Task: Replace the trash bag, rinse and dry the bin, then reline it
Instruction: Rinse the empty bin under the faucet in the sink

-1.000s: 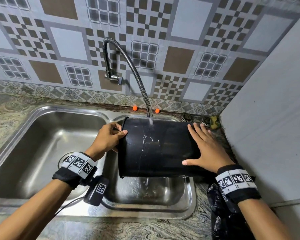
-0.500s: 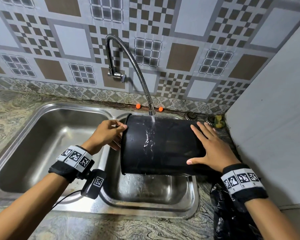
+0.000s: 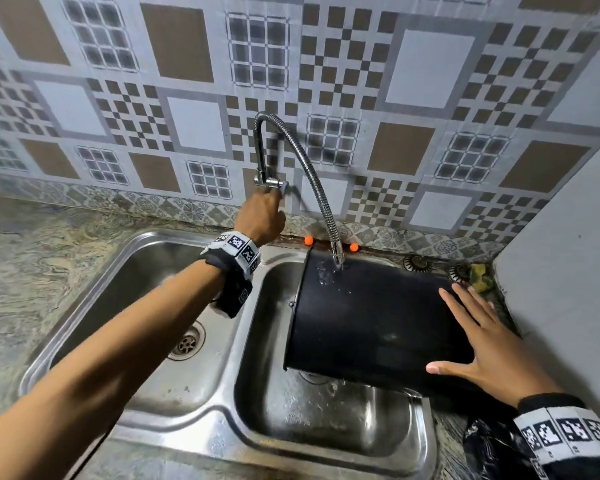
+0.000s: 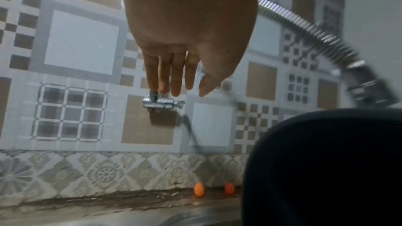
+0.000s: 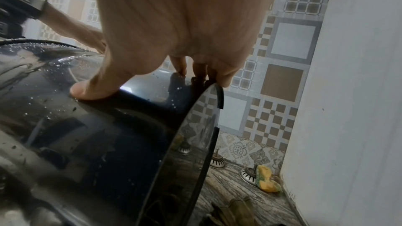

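under your right hand (image 3: 489,355) lies the bin (image 3: 368,323), black and wet, on its side across the right basin of the sink (image 3: 243,403), its open mouth turned toward your left arm. your right palm rests flat on the bin's wall near its base end, fingers straight and spread, thumb out toward you; the right wrist view shows the thumb (image 5: 95,87) pressed on the wet wall and the fingertips reaching the base rim. below your right wrist, at the near corner, a crumpled black bag (image 3: 492,448) sits on the counter. past your right fingertips, a yellow sponge (image 3: 480,273) lies by two metal strainers against the wall.

beyond the bin's mouth, your left hand (image 3: 260,216) is raised to the tap (image 3: 269,181) on the tiled wall. in the left wrist view its fingers (image 4: 165,75) are straight and together, tips at the chrome valve; you cannot tell from the blur whether they press it or only touch it. the tap's hose (image 3: 312,178) arches to your right hand's side and ends just over the bin, where drops show on the wall. two orange dots (image 3: 308,240) sit at the wall's foot behind the bin.
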`<state>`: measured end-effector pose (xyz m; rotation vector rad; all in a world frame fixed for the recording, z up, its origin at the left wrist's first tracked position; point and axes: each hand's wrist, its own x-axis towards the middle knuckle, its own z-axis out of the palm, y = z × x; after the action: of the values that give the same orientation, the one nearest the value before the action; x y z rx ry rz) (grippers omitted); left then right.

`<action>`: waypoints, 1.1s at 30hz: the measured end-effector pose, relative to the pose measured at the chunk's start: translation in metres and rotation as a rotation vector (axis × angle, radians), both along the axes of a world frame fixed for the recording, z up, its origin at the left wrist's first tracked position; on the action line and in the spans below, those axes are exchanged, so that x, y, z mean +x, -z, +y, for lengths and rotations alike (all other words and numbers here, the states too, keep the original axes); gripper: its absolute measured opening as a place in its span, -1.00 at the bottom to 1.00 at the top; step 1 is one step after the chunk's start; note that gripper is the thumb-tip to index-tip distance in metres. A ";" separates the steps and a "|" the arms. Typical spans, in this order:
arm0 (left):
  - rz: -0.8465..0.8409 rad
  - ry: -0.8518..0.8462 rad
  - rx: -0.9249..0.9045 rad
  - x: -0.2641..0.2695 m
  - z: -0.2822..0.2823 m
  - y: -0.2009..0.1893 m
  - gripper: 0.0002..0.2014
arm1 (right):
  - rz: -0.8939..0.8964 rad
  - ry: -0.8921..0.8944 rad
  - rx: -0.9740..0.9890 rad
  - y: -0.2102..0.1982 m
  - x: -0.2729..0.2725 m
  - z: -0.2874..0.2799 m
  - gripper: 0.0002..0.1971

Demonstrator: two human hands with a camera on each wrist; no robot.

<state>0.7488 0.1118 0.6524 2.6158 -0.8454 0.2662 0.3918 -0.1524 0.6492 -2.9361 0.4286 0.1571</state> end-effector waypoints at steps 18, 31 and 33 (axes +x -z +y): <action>-0.139 0.136 0.263 0.077 -0.028 0.009 -0.82 | 0.024 -0.022 -0.012 -0.004 0.003 -0.001 0.22; 0.168 0.066 0.033 0.097 -0.051 -0.034 -0.70 | 0.023 -0.044 -0.032 -0.006 0.002 0.007 0.20; 0.220 0.055 -0.018 0.104 -0.056 -0.040 -0.65 | 0.025 -0.045 -0.037 -0.005 0.003 0.007 0.20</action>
<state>0.8528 0.0561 0.6925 2.5422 -0.8318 -0.0290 0.3945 -0.1453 0.6546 -2.9850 0.3733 0.1934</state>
